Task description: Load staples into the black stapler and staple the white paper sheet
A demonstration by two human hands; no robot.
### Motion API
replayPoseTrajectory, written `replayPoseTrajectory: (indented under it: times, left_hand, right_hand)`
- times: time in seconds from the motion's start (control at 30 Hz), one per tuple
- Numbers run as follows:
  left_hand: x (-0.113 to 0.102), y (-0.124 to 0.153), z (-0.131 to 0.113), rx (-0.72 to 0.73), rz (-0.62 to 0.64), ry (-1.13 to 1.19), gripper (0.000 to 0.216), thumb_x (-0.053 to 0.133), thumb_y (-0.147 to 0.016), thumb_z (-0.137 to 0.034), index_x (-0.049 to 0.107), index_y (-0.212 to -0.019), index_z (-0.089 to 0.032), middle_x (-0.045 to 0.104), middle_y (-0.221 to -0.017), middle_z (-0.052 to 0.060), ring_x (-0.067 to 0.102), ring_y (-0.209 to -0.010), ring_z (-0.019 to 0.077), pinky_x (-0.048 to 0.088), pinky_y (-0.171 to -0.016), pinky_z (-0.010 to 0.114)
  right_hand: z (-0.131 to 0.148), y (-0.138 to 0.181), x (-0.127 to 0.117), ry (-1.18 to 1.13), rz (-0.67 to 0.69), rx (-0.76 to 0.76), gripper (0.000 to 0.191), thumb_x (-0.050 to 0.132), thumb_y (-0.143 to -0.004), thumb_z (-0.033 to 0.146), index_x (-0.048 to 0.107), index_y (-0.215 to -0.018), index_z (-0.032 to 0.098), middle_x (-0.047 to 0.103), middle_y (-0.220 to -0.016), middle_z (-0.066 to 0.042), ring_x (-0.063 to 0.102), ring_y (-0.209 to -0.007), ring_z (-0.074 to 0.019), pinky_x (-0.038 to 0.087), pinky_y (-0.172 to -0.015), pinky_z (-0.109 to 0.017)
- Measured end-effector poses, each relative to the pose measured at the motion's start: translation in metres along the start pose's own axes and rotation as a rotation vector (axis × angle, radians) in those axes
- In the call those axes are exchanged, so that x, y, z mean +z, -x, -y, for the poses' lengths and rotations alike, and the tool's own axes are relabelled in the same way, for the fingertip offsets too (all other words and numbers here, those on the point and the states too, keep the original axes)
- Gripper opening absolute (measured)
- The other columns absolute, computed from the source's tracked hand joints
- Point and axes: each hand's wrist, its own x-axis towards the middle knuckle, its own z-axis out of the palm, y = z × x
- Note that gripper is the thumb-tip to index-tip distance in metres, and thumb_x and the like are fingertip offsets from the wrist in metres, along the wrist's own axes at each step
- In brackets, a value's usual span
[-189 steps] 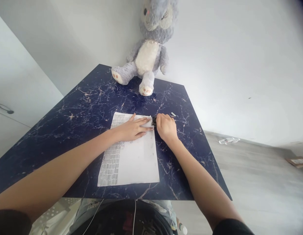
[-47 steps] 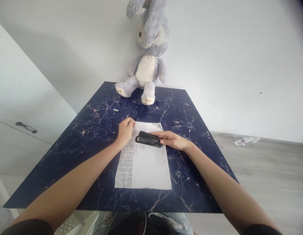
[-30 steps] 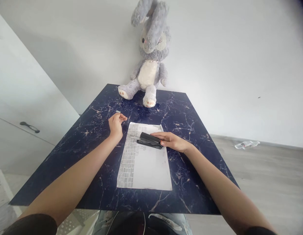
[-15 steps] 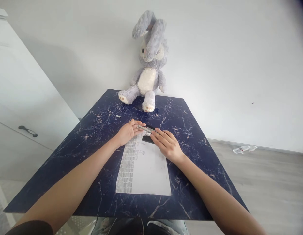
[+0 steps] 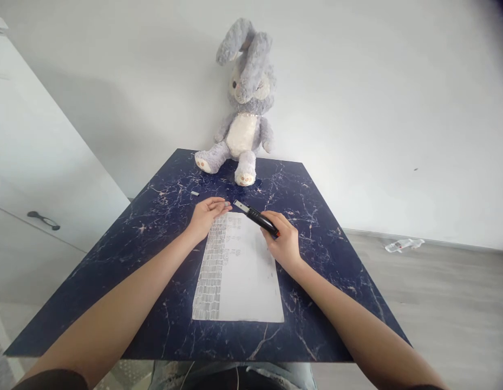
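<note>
My right hand [image 5: 281,235] is wrapped round a black stapler [image 5: 259,218], whose bare metal end points up and left. The stapler is held above the top edge of a sheet of paper [image 5: 251,281] with dark hatched marks and small print down its left side. My left hand [image 5: 206,216] lies close to the sheet's top left corner, its fingertips pinched together just left of the stapler's metal end. A tiny greyish bit shows at those fingertips, too small to name. Beyond the left hand, a small grey strip like a row of staples [image 5: 195,193] rests on the table.
The dark blue marbled table [image 5: 154,281] stands against a white wall. At its far edge sits a grey plush rabbit [image 5: 245,124]. A white cabinet [image 5: 40,162] stands on the left, and a clear plastic piece [image 5: 403,246] lies on the floor at right.
The stapler was spread apart between both hands; now its parts are together in my right hand. My left hand has let go of its silver part and moved slightly left.
</note>
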Motion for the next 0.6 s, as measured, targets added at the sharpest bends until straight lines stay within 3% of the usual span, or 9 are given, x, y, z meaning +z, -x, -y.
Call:
replayPoseTrajectory:
  times: [0.07,0.13,0.27,0.37,0.47,0.6]
  left_hand:
    - [-0.004,-0.003,-0.003,0.105,-0.147,0.017,0.032,0.087,-0.082,-0.027,0.069,-0.105,-0.015,0.080,-0.106,0.013,0.079,-0.092,0.0209,0.064,-0.089,0.034]
    - [-0.005,-0.002,-0.009,0.163,-0.196,0.010,0.036,0.088,-0.080,-0.030,0.067,-0.107,-0.017,0.080,-0.110,0.012,0.079,-0.081,0.0178,0.064,-0.071,0.027]
    - [0.006,0.014,-0.016,0.295,0.011,-0.232,0.032,0.080,-0.089,-0.041,0.065,-0.106,-0.019,0.081,-0.110,0.012,0.066,-0.049,0.0107,0.051,-0.045,0.022]
    - [0.018,0.033,-0.014,0.496,0.157,-0.504,0.022,0.073,-0.096,-0.040,0.065,-0.103,-0.021,0.081,-0.110,0.010,0.063,-0.044,0.0090,0.052,-0.047,0.023]
    - [0.026,0.049,-0.007,0.667,0.286,-0.630,0.016,0.072,-0.097,-0.036,0.066,-0.105,-0.024,0.082,-0.107,0.006,0.073,-0.058,0.0136,0.058,-0.059,0.025]
    - [0.030,0.058,-0.004,0.558,0.366,-0.669,0.018,0.075,-0.094,-0.041,0.069,-0.100,-0.025,0.082,-0.093,0.005,0.079,-0.076,0.0218,0.061,-0.073,0.032]
  right_hand:
    - [-0.001,0.001,0.001,-0.100,0.046,0.199,0.029,0.067,-0.087,0.020,0.072,-0.116,0.022,0.076,-0.108,-0.007,0.071,-0.094,-0.0263,0.057,-0.077,-0.038]
    - [-0.003,0.003,0.002,-0.171,0.164,0.266,0.026,0.073,-0.082,0.023,0.073,-0.107,0.021,0.076,-0.096,-0.004,0.070,-0.084,-0.0236,0.054,-0.072,-0.034]
    - [-0.007,0.003,0.002,-0.179,0.332,0.163,0.024,0.077,-0.081,0.023,0.074,-0.105,0.021,0.077,-0.095,-0.004,0.070,-0.084,-0.0226,0.054,-0.075,-0.035]
    - [-0.006,0.001,0.000,-0.060,0.246,-0.018,0.034,0.079,-0.087,0.036,0.072,-0.118,0.023,0.076,-0.109,-0.008,0.070,-0.099,-0.0278,0.055,-0.091,-0.044]
    - [0.000,-0.001,-0.003,0.009,0.041,-0.125,0.034,0.072,-0.095,0.036,0.069,-0.128,0.025,0.073,-0.122,-0.011,0.067,-0.112,-0.0302,0.053,-0.099,-0.050]
    - [0.009,0.000,-0.004,-0.169,0.017,-0.198,0.024,0.067,-0.100,0.030,0.074,-0.122,0.027,0.077,-0.115,-0.009,0.071,-0.105,-0.0261,0.059,-0.092,-0.045]
